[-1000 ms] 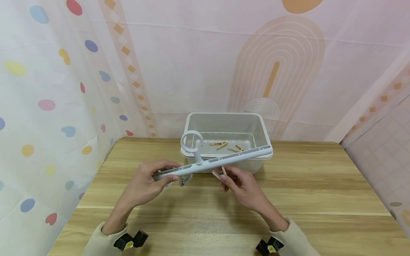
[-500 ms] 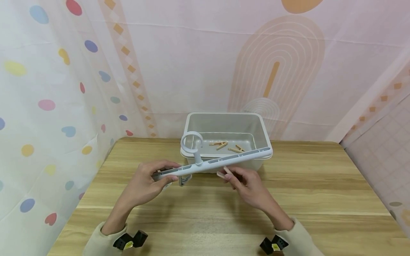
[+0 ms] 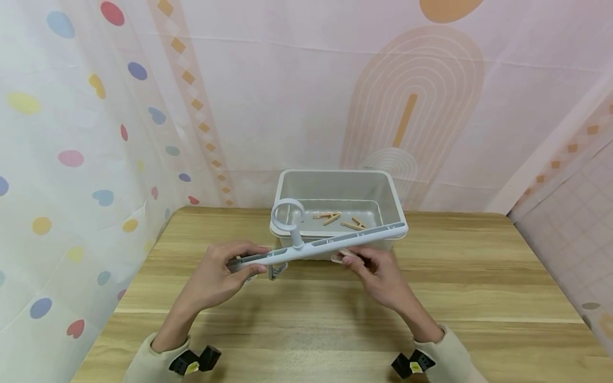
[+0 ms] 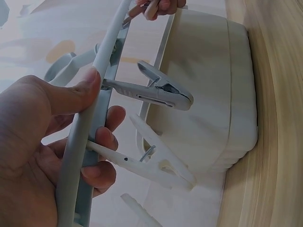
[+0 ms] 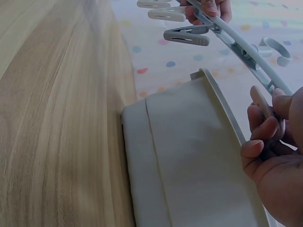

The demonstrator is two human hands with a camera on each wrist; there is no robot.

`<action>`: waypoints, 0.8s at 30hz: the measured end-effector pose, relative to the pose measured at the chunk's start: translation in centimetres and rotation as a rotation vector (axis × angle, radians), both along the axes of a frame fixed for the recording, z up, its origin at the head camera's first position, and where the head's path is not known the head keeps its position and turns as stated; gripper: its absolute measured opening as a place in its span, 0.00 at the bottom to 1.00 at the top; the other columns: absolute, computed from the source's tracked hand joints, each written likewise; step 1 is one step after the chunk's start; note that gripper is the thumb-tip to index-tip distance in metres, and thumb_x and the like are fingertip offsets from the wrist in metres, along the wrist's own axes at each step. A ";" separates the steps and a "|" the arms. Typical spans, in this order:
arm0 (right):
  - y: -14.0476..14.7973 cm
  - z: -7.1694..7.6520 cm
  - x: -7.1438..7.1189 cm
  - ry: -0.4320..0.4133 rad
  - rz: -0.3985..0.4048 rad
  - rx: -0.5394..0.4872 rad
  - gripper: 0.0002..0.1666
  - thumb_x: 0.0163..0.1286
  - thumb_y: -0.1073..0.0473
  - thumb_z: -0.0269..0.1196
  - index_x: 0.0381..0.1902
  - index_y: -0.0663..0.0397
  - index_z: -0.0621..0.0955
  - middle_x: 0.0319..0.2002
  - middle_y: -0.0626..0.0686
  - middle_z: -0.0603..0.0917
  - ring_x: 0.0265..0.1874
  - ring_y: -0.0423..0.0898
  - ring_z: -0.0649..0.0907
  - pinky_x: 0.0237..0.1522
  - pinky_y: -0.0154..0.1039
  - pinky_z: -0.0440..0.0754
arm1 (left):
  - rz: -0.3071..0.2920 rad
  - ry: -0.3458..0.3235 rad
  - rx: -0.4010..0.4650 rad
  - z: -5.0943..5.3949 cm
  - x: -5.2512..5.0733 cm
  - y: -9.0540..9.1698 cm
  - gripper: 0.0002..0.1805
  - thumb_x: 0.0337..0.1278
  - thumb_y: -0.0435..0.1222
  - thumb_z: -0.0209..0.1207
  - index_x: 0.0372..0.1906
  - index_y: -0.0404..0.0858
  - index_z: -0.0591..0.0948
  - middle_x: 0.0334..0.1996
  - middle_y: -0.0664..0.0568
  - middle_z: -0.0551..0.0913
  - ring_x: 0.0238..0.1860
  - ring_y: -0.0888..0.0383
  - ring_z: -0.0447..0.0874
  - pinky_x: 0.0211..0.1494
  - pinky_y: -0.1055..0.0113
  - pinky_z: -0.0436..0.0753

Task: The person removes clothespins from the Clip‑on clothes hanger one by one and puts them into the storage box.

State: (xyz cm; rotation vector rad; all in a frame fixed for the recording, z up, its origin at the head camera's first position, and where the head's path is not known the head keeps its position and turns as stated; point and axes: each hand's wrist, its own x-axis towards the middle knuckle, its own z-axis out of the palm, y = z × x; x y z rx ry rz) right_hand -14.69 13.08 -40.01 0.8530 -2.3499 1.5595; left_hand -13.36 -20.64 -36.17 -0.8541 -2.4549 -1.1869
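Observation:
A light blue-grey hanger bar (image 3: 335, 243) with a round hook (image 3: 287, 214) slants up to the right over the bin's front edge. My left hand (image 3: 229, 274) grips its left end, thumb in front. From the bar near that hand hang a grey clip (image 4: 156, 90) and a white clip (image 4: 147, 158), with part of another pale clip (image 4: 139, 210) below. Just under the bar's right half, my right hand (image 3: 380, 274) pinches a pale clip (image 5: 267, 109) between thumb and fingers, close to the bar; whether the clip is joined to it I cannot tell.
Behind the bar, a pale grey bin (image 3: 335, 186) stands on the wooden table (image 3: 306, 330). Several tan clips (image 3: 330, 217) lie inside it. A patterned cloth (image 3: 278, 96) hangs along the table's back and left side.
My right hand has shifted right along the bar with the pale clip, whose ends now lie closer to the bar's underside. My left hand keeps its grip almost unmoved.

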 end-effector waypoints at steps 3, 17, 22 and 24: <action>0.0 -0.1 0.0 0.011 -0.010 -0.026 0.12 0.77 0.66 0.60 0.52 0.56 0.87 0.40 0.52 0.91 0.32 0.37 0.82 0.32 0.31 0.80 | -0.018 -0.011 0.013 0.0 0.0 0.0 0.18 0.49 0.28 0.75 0.46 0.45 0.90 0.42 0.54 0.91 0.36 0.66 0.85 0.37 0.74 0.82; -0.7 -0.6 0.6 -0.053 -0.056 -0.199 0.11 0.75 0.68 0.61 0.50 0.65 0.87 0.41 0.61 0.91 0.39 0.33 0.87 0.41 0.31 0.86 | -0.013 -0.143 0.025 0.1 0.2 0.1 0.17 0.50 0.30 0.75 0.46 0.46 0.90 0.44 0.54 0.91 0.36 0.65 0.86 0.37 0.70 0.83; -0.8 -0.6 0.8 -0.115 -0.062 -0.229 0.12 0.76 0.67 0.60 0.49 0.67 0.86 0.34 0.50 0.89 0.33 0.32 0.84 0.35 0.29 0.83 | -0.018 -0.159 0.027 0.2 0.3 0.2 0.15 0.52 0.33 0.75 0.46 0.46 0.90 0.44 0.54 0.92 0.36 0.65 0.85 0.38 0.69 0.83; -0.8 -0.7 0.8 -0.134 -0.050 -0.248 0.12 0.77 0.67 0.59 0.49 0.69 0.86 0.32 0.44 0.87 0.30 0.31 0.80 0.32 0.28 0.80 | -0.025 -0.160 0.034 0.3 0.3 0.2 0.15 0.52 0.32 0.75 0.46 0.46 0.90 0.44 0.54 0.92 0.36 0.64 0.85 0.38 0.69 0.83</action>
